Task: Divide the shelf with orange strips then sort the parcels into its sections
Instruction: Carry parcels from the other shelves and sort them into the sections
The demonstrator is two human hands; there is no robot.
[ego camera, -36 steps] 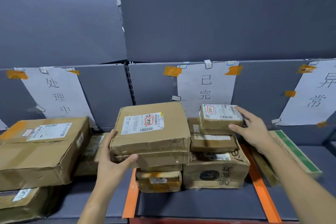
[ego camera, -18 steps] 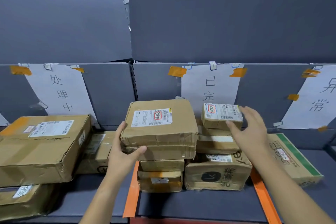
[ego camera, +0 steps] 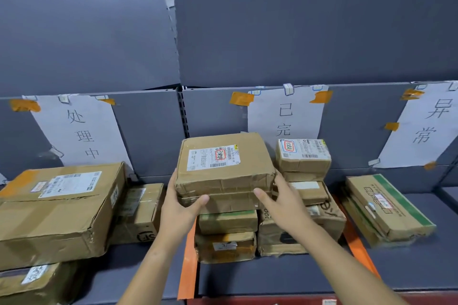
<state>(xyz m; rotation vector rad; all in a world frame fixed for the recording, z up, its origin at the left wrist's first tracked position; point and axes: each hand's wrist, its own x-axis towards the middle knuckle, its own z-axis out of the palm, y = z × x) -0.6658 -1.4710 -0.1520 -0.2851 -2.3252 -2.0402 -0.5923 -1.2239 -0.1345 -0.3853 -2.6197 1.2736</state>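
The left hand (ego camera: pixel 182 208) has its thumb hooked across the front face of the top parcel (ego camera: pixel 224 163) and its fingers curled round the parcel's left side, gripping it. The right hand (ego camera: pixel 278 202) clasps the opposite side, thumb laid on the front face near the lower right corner, the other fingers tucked behind the corner and mostly hidden. Both forearms reach up from the near edge of the shelf (ego camera: pixel 272 277). The parcel sits on top of a stack in the middle section, over a box with green tape (ego camera: pixel 228 221) and a lower box (ego camera: pixel 225 246). Just to its right stands a second stack topped by a small labelled box (ego camera: pixel 303 155). An orange strip (ego camera: pixel 188 265) marks the section's left border and another orange strip (ego camera: pixel 359 252) its right. In the left section lie a large box (ego camera: pixel 57 208) and a smaller box (ego camera: pixel 138 210); a further box below is cut off by the frame's corner. In the right section a long box (ego camera: pixel 386 208) lies tilted. Paper signs hang on the back wall; the middle sign (ego camera: pixel 285 116) is partly covered by the parcels.
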